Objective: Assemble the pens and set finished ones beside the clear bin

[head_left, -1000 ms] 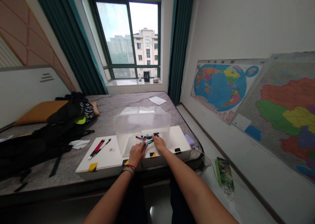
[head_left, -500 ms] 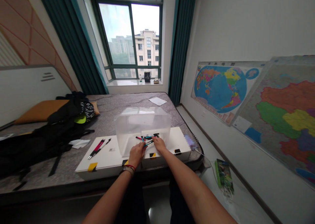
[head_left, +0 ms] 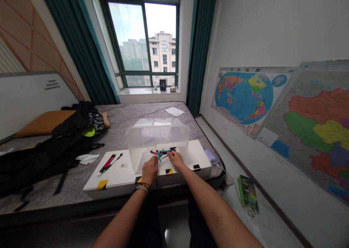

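Observation:
A clear plastic box (head_left: 144, 141) lies on its side with its open face toward me, and several pens lie in its mouth. My left hand (head_left: 150, 171) is closed at the near edge of the pile, its fingertips on a short teal pen (head_left: 159, 157). To the right, my right hand (head_left: 176, 160) pinches the end of another teal pen (head_left: 165, 152). The two teal pens cross or nearly touch. Black pens (head_left: 172, 148) and a red-ended pen (head_left: 153, 152) lie behind the fingers, partly hidden. Left of the box, red and black pens (head_left: 107, 164) lie side by side.
White cartons (head_left: 122, 177) with yellow and black tape support the box at the bed's edge. A black backpack (head_left: 46, 150) and white tissue (head_left: 87, 159) lie on the left. Paper (head_left: 174, 112) is farther back. A cable runs down to a green box (head_left: 248, 193) on the floor.
My left hand has shifted slightly left and down. The whitish pen between the hands has dropped from the fingers, and the teal pens now show more clearly.

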Tool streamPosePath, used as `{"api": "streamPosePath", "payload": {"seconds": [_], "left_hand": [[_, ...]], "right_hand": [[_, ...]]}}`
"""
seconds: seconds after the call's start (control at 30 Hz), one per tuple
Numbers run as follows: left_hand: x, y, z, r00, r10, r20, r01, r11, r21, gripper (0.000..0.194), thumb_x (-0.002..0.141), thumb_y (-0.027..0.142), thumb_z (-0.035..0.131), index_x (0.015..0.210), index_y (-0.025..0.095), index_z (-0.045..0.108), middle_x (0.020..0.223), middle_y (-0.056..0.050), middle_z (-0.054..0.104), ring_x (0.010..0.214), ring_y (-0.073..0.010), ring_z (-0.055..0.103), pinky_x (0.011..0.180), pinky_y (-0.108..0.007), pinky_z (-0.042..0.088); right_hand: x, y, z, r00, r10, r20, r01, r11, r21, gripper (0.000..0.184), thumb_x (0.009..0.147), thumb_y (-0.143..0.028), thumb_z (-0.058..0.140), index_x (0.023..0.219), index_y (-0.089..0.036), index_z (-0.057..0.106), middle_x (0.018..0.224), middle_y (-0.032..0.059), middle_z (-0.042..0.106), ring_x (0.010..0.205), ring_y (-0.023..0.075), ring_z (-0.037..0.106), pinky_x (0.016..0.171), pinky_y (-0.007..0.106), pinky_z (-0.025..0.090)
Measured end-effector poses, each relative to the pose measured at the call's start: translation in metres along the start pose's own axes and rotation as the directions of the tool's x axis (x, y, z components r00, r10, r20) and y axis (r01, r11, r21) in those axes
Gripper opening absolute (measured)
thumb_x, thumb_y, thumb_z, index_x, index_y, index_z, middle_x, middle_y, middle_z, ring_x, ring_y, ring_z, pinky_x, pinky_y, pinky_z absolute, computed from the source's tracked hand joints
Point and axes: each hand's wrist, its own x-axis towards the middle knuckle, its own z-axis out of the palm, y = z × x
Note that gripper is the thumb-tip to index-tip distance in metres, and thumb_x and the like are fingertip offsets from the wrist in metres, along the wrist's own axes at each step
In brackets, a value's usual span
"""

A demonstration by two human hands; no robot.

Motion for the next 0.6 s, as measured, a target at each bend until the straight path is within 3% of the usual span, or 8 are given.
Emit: {"api": "streamPosePath", "payload": {"seconds": [0.17, 0.6], "left_hand": [[0.0002, -0.0008, 0.0010, 0.999, -0.033, 0.002, 0.033, 0.999, -0.009, 0.032, 0.101, 0.037, 0.031, 0.107, 0.020, 0.057, 0.093, -0.008, 0.072, 0.079, -0.0216, 0.066, 0.070, -0.030, 0.038], [-0.0006, 0.0018, -0.0009, 0.998, -0.058, -0.006, 0.058, 0.998, -0.002, 0.032, 0.101, 0.038, 0.033, 0.114, 0.019, 0.055, 0.092, -0.009, 0.071, 0.077, -0.0221, 0.065, 0.068, -0.029, 0.037]], "right_hand": [[-0.0001, 0.0053, 0.0039, 0.999, -0.012, 0.040, 0.007, 0.992, 0.126, 0.017, 0.084, -0.035, 0.066, 0.086, -0.018, 0.068, 0.071, 0.0010, 0.070, 0.067, 0.0138, 0.064, 0.063, 0.021, 0.041], [0.0026, 0.0076, 0.0036, 1.000, 0.006, 0.031, -0.012, 0.981, 0.192, 0.013, 0.075, -0.020, 0.066, 0.086, -0.019, 0.073, 0.076, 0.0029, 0.072, 0.073, 0.0175, 0.067, 0.071, 0.027, 0.050]]}}
